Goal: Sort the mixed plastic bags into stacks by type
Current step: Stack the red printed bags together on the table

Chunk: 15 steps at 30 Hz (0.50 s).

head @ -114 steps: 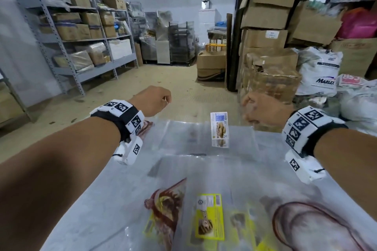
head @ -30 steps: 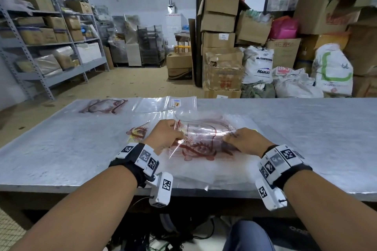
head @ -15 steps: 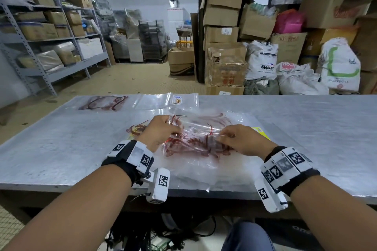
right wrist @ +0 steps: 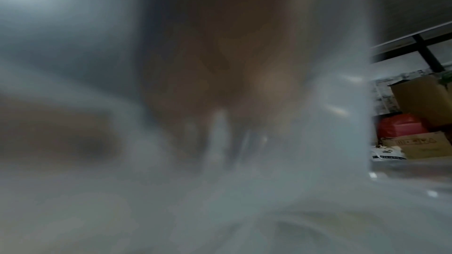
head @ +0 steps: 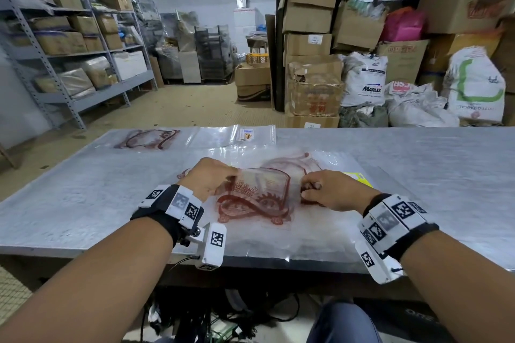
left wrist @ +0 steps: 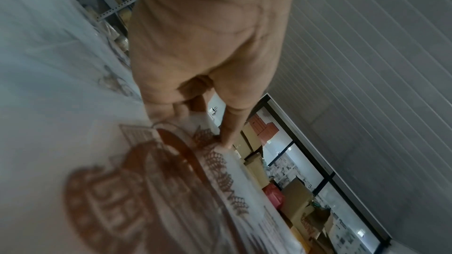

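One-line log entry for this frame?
phase: sorting | left hand: pinches red-print bag | right hand: pinches same bag | table

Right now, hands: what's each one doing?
Left hand: pinching the red-printed bag at its left edge.
Right hand: gripping the same bag's right edge.

Your left hand and right hand sit on either side of the printed bag, which lies on a pile of bags at the table's near edge. Two more bags, a printed one and a labelled one, lie side by side at the far edge, shelves behind left, boxes behind right.
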Each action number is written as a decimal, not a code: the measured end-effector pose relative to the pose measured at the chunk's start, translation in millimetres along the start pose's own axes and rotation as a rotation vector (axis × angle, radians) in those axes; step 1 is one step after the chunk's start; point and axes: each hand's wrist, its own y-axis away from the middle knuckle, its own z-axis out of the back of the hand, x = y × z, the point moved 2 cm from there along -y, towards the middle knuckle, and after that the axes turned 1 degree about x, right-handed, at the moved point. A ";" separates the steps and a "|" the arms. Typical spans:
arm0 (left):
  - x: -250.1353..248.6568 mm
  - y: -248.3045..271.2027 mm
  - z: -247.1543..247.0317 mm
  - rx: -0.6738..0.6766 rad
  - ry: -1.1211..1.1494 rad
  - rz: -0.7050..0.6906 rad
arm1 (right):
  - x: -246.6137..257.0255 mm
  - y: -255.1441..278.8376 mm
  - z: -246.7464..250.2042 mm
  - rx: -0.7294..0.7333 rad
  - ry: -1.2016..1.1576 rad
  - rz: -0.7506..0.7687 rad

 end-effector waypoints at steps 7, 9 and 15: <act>0.4 1.0 1.8 -0.005 0.134 0.057 | -5.1 -2.0 1.4 0.013 -0.057 -0.019; -1.8 2.3 2.2 0.009 0.203 0.026 | -7.6 -3.1 2.6 -0.013 -0.109 -0.033; -7.9 -1.6 11.6 0.096 0.175 -0.145 | -12.0 -9.9 7.3 -0.002 -0.074 -0.042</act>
